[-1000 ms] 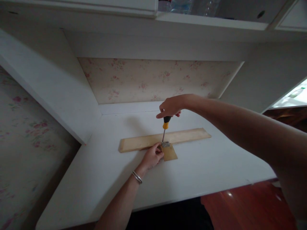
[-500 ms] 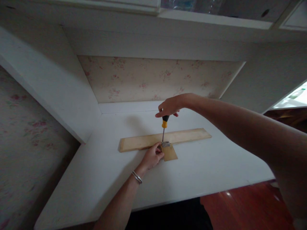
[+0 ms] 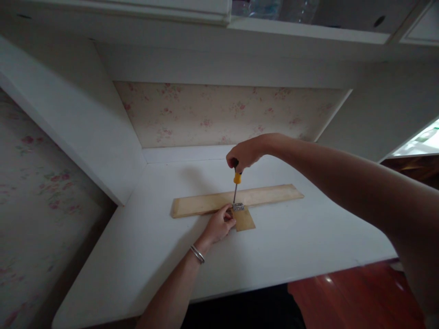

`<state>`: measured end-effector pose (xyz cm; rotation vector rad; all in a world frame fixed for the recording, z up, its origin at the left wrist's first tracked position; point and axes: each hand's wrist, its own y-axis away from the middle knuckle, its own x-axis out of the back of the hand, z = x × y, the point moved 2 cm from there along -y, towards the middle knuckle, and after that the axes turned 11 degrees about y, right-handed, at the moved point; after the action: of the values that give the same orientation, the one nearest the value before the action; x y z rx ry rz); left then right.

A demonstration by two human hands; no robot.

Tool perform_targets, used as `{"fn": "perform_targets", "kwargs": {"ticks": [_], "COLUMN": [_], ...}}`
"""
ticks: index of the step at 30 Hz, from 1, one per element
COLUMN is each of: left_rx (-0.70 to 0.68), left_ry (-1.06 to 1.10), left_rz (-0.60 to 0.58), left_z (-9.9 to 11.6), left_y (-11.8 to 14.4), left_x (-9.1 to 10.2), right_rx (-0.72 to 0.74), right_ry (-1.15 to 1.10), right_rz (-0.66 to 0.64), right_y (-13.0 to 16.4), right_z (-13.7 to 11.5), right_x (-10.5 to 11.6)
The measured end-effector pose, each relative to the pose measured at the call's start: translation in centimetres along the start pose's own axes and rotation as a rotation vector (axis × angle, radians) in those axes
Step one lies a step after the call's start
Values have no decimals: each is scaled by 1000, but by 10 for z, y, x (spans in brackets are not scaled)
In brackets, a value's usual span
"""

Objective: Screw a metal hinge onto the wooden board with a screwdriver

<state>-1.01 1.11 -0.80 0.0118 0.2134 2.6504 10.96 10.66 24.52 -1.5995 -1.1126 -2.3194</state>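
Note:
A long pale wooden strip (image 3: pixel 267 195) lies across the white desk (image 3: pixel 302 237). A small square wooden piece (image 3: pixel 244 221) sits against its near edge, joined by a small metal hinge (image 3: pixel 238 207). My right hand (image 3: pixel 244 153) grips the black and yellow handle of a screwdriver (image 3: pixel 236 183), held upright with its tip on the hinge. My left hand (image 3: pixel 218 225), a bracelet on its wrist, rests on the desk and presses the fingers against the hinge and the small piece from the left.
The desk sits in a white alcove with floral wallpaper (image 3: pixel 222 114) at the back and a white side panel (image 3: pixel 75 123) on the left. A shelf (image 3: pixel 302 29) runs overhead. Red-brown floor (image 3: pixel 356 297) shows past the desk's front edge.
My right hand has closed lower around the screwdriver handle, hiding more of it. The left hand and the wooden pieces have stayed in place.

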Motion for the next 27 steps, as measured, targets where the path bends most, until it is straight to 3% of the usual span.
{"fn": "perform_targets", "kwargs": {"ticks": [3,7,12,17,23,27], "left_rx": [-13,-18,2,7,2,0], "left_ry": [2,11,21,21,21,20], "left_rz": [-1,-4,-4,1,4,5], "left_z": [-3,-3,0,2,0,-1], "left_y": [-1,-1,0,1,0,-1], "left_x": [0,0,0,0,0,0], "right_rx": [32,-134,-22,-159,-8,-160], "right_ry": [4,-79,-111,-132,-101,-145], "right_rz": [25,-49,4,-45,17,-11], "right_y": [0,-3,-2,2,4,2], "right_z": [-1,4,1,0,-2,0], "right_x": [2,-1,-2,-2,2,1]}}
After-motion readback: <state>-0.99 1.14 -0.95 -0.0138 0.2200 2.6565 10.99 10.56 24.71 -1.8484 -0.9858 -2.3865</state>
